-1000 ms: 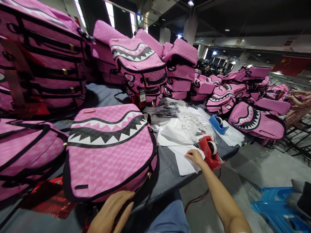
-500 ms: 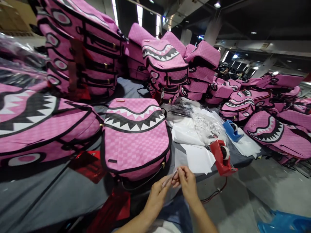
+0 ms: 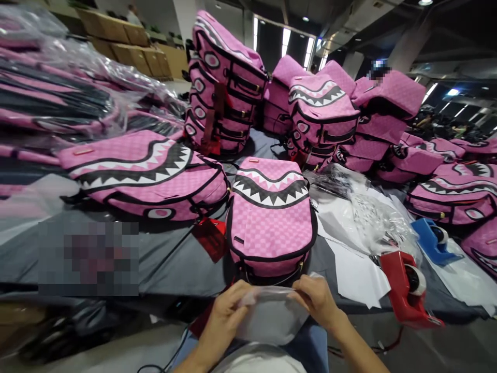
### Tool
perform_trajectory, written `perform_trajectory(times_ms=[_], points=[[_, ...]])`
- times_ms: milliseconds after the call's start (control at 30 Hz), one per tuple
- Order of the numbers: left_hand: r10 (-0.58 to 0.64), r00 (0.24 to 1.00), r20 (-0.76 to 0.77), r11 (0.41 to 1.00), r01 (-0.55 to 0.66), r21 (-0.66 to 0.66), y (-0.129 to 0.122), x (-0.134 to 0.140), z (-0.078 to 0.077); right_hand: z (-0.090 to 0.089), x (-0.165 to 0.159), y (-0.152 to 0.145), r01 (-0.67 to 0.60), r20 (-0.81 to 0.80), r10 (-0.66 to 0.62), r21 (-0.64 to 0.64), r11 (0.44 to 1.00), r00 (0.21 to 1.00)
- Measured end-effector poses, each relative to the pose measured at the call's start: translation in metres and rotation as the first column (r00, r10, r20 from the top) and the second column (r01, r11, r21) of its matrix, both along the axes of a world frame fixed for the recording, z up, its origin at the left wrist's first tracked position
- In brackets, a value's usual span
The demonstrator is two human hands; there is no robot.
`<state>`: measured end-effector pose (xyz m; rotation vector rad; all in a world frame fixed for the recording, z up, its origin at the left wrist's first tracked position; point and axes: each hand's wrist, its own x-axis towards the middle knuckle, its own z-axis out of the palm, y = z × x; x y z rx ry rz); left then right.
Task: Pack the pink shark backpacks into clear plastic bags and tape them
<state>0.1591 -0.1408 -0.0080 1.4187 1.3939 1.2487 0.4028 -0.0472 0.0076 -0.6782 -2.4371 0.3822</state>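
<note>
A small translucent plastic bag [image 3: 272, 317] is stretched between my two hands, above my lap. My left hand [image 3: 227, 313] grips its upper left edge, thumb against fingers. On the upper right edge, my right hand [image 3: 316, 300] pinches the plastic the same way. Just beyond them a pink checkered backpack [image 3: 274, 233] with a black-and-white shark-teeth print lies front up on the grey-covered table [image 3: 166, 259]. Beside it on the left is a dark red tag [image 3: 213, 239]. A second pink backpack [image 3: 143, 166] lies farther left.
Right of the backpack are white paper sheets [image 3: 359, 274], clear plastic [image 3: 378, 220], a red tape dispenser [image 3: 399, 290] and a blue tape dispenser [image 3: 429, 241]. Stacked pink backpacks [image 3: 229, 67] rise behind. Plastic-wrapped bags [image 3: 50, 98] fill the far left, cardboard boxes [image 3: 128, 44] behind them.
My hands have moved apart, and the plastic, bunched narrow between my fingers before, is now spread flat. My view has turned left, so the backpacks sit farther right in it.
</note>
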Motion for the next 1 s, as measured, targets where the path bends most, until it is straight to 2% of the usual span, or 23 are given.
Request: perform_trajectory(times_ms=[67,133,233,333,400,467,500,567,600,667,733,833,900,933,1000], points=[[0.17,0.983,0.068,0.983,-0.164,-0.085,0.007,-0.01,-0.009,-0.003,-0.008,-0.004,0.03,0.017,-0.029,-0.033,0.999,0.999],[0.262,0.963,0.06,0.959,-0.252,-0.132,0.016,-0.017,-0.015,-0.006,-0.016,-0.005,0.037,0.042,-0.036,-0.016,0.999,0.998],[0.289,0.956,-0.055,0.951,-0.293,-0.103,0.026,-0.025,-0.018,-0.009,-0.023,-0.001,-0.025,0.146,0.007,0.123,0.992,0.989],[0.279,0.947,-0.157,0.953,-0.293,-0.074,0.025,-0.032,-0.016,-0.007,-0.024,0.003,-0.089,0.255,0.022,0.257,0.962,0.967],[0.322,0.923,-0.212,0.945,-0.327,0.013,0.019,-0.034,-0.01,-0.004,-0.023,0.004,-0.103,0.288,0.018,0.283,0.954,0.958],[0.439,0.858,-0.267,0.894,-0.385,0.231,0.012,-0.032,0.0,0.0,-0.022,0.005,-0.117,0.309,0.024,0.284,0.952,0.951],[0.483,0.828,-0.287,0.855,-0.373,0.361,0.009,-0.028,0.006,0.001,-0.022,0.005,-0.122,0.315,0.026,0.289,0.949,0.949],[0.436,0.825,-0.36,0.823,-0.203,0.531,0.007,-0.016,0.018,0.0,-0.02,0.006,-0.132,0.319,0.028,0.309,0.942,0.947],[0.354,0.835,-0.42,0.83,-0.075,0.552,0.009,-0.009,0.022,-0.001,-0.02,0.006,-0.136,0.32,0.028,0.319,0.938,0.947],[0.191,0.828,-0.528,0.847,0.133,0.514,0.015,0.003,0.023,-0.003,-0.02,0.006,-0.141,0.312,0.033,0.332,0.933,0.949],[0.127,0.809,-0.574,0.857,0.201,0.474,0.024,0.011,0.016,-0.005,-0.02,0.004,-0.134,0.296,0.033,0.326,0.936,0.955],[0.117,0.823,-0.556,0.844,0.212,0.492,0.034,0.01,-0.002,-0.003,-0.015,-0.001,-0.07,0.23,0.018,0.219,0.973,0.973],[0.125,0.844,-0.522,0.819,0.21,0.534,0.036,0.006,-0.014,-0.001,-0.004,-0.005,0.053,0.164,-0.056,0.02,0.998,0.985],[0.131,0.853,-0.505,0.803,0.207,0.558,0.036,0.004,-0.018,0.0,0.004,-0.007,0.132,0.14,-0.117,-0.106,0.985,0.983],[0.152,0.868,-0.472,0.763,0.2,0.614,0.035,0.0,-0.025,0.0,0.02,-0.01,0.267,0.111,-0.244,-0.342,0.901,0.963]])
